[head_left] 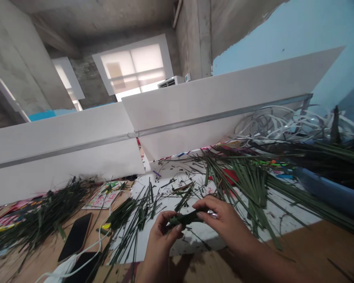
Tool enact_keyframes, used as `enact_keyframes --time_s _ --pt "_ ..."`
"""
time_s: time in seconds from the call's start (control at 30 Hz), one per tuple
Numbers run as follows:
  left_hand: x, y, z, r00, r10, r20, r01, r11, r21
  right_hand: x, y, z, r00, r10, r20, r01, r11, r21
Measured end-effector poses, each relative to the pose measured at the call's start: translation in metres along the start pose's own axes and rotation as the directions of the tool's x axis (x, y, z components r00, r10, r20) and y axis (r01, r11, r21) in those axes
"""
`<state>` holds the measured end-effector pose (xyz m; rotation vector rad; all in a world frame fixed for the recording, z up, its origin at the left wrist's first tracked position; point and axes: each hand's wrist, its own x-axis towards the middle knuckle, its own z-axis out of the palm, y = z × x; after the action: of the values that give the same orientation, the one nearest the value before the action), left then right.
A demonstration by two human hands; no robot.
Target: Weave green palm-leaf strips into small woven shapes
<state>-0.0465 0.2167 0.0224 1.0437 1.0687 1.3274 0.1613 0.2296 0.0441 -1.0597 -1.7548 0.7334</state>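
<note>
Both my hands meet low in the middle of the view over a white sheet [194, 236]. My left hand [162, 232] pinches one end of a folded green leaf strip [187, 218], thumb and fingers closed on it. My right hand [221, 222] grips the other end of the same strip, fingers curled around it. Long green leaf strips [247, 181] lie fanned out just beyond my right hand. More cut strips [135, 216] lie scattered to the left of my left hand.
A dark phone [76, 237] and a white cable [88, 255] lie on the wooden table [297, 243] at the left. A heap of leaf pieces [38, 220] sits far left. White partition boards [209, 106] stand behind. A blue tub [330, 188] and white coiled strips [283, 122] are at the right.
</note>
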Motion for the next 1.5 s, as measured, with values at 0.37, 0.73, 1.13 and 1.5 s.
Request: enact_keyframes --time_s 0.37,0.73,1.13,1.5 --pt "-0.002 0.003 0.005 0.999 -0.040 -0.010 0.039 0.998 -0.051 -0.003 0.002 0.005 1.000 -0.018 -0.021 0.015 0.991 -0.132" --pt "0.001 0.013 -0.009 0.998 -0.036 -0.045 0.034 0.998 -0.044 0.004 0.006 0.000 0.992 0.101 0.079 -0.092 0.990 -0.107" --pt "0.013 0.011 -0.017 0.998 -0.012 -0.063 0.005 0.994 -0.108 -0.002 0.020 0.022 0.861 0.308 0.405 -0.487 0.728 0.483" --pt "0.008 -0.002 -0.016 0.997 -0.075 0.033 0.080 0.981 -0.179 -0.003 0.011 0.019 0.873 0.230 0.430 -0.439 0.754 0.489"
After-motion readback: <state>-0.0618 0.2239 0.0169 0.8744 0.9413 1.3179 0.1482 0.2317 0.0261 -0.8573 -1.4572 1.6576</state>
